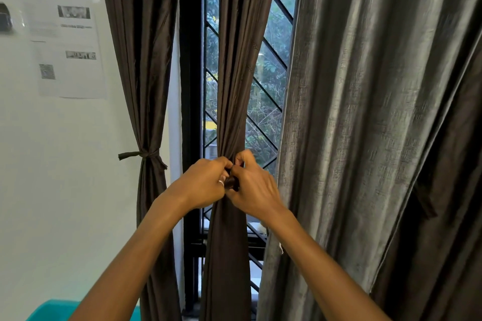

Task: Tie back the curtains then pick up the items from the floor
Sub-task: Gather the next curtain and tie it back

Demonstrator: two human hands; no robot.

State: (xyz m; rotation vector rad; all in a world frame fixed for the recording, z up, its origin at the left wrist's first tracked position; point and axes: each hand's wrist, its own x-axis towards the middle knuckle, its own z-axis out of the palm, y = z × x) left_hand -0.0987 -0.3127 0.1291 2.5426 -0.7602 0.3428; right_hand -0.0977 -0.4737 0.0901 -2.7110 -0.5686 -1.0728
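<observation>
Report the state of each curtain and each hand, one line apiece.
Left brown curtain: gathered, tied back with a knotted band.
Middle brown curtain: gathered at mid-height, both hands working at it.
Tie-back: pinched between both hands, mostly hidden.
Grey curtain: hanging loose, untied.
Left hand: fingers curled, pinching the tie-back.
Right hand: fingers curled, pinching the tie-back.

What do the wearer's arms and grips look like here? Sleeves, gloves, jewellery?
Left forearm and right forearm are bare: no sleeves, watch or bands in view. No gloves. Left grip has a thin silver-coloured ring on one finger; right grip shows no ring.
</observation>
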